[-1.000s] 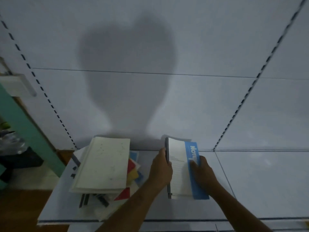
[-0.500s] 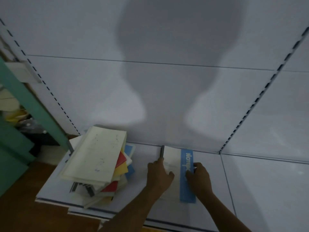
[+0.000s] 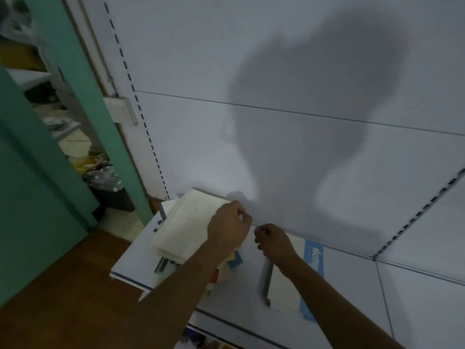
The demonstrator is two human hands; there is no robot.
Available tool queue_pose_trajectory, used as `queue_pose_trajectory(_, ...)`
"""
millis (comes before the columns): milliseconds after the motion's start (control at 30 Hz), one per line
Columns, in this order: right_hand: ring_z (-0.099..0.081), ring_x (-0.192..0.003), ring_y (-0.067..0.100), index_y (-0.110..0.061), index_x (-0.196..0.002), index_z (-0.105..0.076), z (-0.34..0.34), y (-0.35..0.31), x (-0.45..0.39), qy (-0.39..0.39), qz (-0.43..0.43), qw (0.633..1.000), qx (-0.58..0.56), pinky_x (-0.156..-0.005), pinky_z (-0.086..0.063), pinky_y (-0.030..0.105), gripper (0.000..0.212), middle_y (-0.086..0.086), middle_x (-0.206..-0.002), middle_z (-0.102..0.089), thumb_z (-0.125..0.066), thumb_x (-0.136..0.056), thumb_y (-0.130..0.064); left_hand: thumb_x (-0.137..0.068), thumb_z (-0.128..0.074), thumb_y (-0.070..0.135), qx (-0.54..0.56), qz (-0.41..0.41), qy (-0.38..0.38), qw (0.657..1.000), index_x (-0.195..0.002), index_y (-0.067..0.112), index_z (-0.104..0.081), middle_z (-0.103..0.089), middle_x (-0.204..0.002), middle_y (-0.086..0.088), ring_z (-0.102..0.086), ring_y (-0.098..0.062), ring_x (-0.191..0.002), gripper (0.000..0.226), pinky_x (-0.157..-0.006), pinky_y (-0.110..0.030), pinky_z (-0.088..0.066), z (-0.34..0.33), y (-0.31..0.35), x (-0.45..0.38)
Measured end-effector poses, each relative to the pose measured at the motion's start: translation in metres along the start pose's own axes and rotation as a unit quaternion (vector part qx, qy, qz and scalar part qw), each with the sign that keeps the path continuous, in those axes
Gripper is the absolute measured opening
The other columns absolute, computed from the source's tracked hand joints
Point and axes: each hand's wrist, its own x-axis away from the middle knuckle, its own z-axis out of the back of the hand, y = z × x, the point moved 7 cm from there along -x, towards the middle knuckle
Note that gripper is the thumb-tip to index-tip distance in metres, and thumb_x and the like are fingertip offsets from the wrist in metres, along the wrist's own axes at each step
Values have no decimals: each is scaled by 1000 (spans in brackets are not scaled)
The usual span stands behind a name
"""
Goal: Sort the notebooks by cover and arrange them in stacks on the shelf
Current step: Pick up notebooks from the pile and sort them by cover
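Note:
A messy pile of notebooks (image 3: pixel 186 224) lies at the left end of the white shelf (image 3: pixel 352 285), with a cream cover on top and red, yellow and blue covers sticking out below. My left hand (image 3: pixel 227 226) hovers over the right edge of the cream notebook with curled fingers; whether it grips the cover is hidden. My right hand (image 3: pixel 274 241) is just to its right, fingers loosely curled, nothing visible in it. Under my right wrist lies a white notebook stack with a blue band (image 3: pixel 312 268), flat on the shelf and touched by neither hand.
The shelf's white back panel (image 3: pixel 289 84) rises right behind the notebooks. A green door frame (image 3: pixel 83 102) and a cluttered room lie to the left. Brown floor (image 3: pixel 75 285) shows below the shelf's front edge. Bare shelf surface stretches to the right of the blue-banded stack.
Both hands have let go of the blue-banded stack and moved left and up toward the mixed pile. The view has swung left.

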Motion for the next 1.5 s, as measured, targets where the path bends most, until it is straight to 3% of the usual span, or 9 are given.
queue_pose_trajectory(100, -61, -68, 15, -5, -99, -63, -36, -32, -1, -38, 7, 999, -16, -57, -51, 25, 24, 11, -88, -68, -47, -95, -23, -90, -55, 29, -43, 45, 41, 997, -105, 16, -60, -63, -105, 0, -59, -19, -98, 21, -83, -31, -48, 49, -42, -12)
queue_pose_trajectory(167, -64, -71, 23, 5, -95, -64, -53, -44, -2, -37, 6, 999, -5, -67, -56, 38, 31, 21, -89, -69, -50, -92, -22, -89, -54, 33, -108, 70, 51, 990, -118, 14, -56, -60, -117, -7, -54, -24, -109, 34, -92, -37, -47, 73, -68, -14)
queue_pose_trajectory(367, -61, -70, 24, -5, -73, -57, -80, -54, -4, -32, -32, 998, -54, -63, -48, 30, 18, 11, -75, -60, -59, -85, -18, -90, -53, 39, -208, 176, -54, 961, -133, 9, -42, -31, -148, -12, -38, -31, -130, 54, -103, -44, -38, 84, -120, 1)
queue_pose_trajectory(533, -67, -84, 28, 3, -97, -66, -94, -56, -2, -24, -45, 999, -17, -76, -57, 39, 27, 15, -93, -68, -63, -83, -20, -89, -56, 37, -209, 160, -40, 964, -124, 7, -49, -45, -135, -13, -46, -29, -123, 46, -97, -41, -44, 90, -123, 0)
queue_pose_trajectory(767, -58, -88, 20, -5, -113, -60, -96, -53, 4, 13, -47, 998, -39, -77, -52, 31, 30, 4, -98, -61, -59, -88, -21, -89, -59, 35, -153, 135, -17, 979, -113, 7, -55, -54, -121, -12, -56, -26, -108, 37, -85, -34, -49, 97, -118, -1)
queue_pose_trajectory(933, -56, -97, 26, -5, -125, -54, -88, -40, 5, 44, -100, 986, -123, -81, -45, 35, 38, 8, -109, -59, -51, -92, -25, -95, -52, 32, -54, 120, -101, 986, -126, 5, -48, -56, -126, -13, -56, -28, -114, 40, -93, -35, -46, 79, -102, 3)
queue_pose_trajectory(1067, -52, -94, 25, -4, -125, -53, -62, -27, 8, 83, -125, 978, -143, -80, -39, 33, 36, 6, -106, -56, -47, -96, -25, -98, -48, 26, 53, 125, -150, 979, -141, -1, -23, -45, -139, -18, -47, -31, -125, 57, -97, -35, -41, 60, -85, 7)
queue_pose_trajectory(1233, -52, -81, 18, -4, -118, -55, -19, -3, 19, 137, -110, 975, -135, -72, -38, 30, 29, 8, -104, -58, -47, -96, -21, -97, -49, 24, 99, 85, -192, 973, -130, 4, -31, -52, -131, -17, -55, -29, -113, 43, -81, -30, -44, 27, -51, 14)
queue_pose_trajectory(1500, -54, -71, 14, -7, -105, -58, 57, 51, 62, 226, -137, 954, -140, -56, -39, 25, 18, 8, -93, -61, -48, -95, -18, -97, -48, 28, 59, 27, -263, 963, -145, 1, -18, -40, -144, -17, -45, -31, -129, 63, -103, -38, -41, -49, 6, 36)
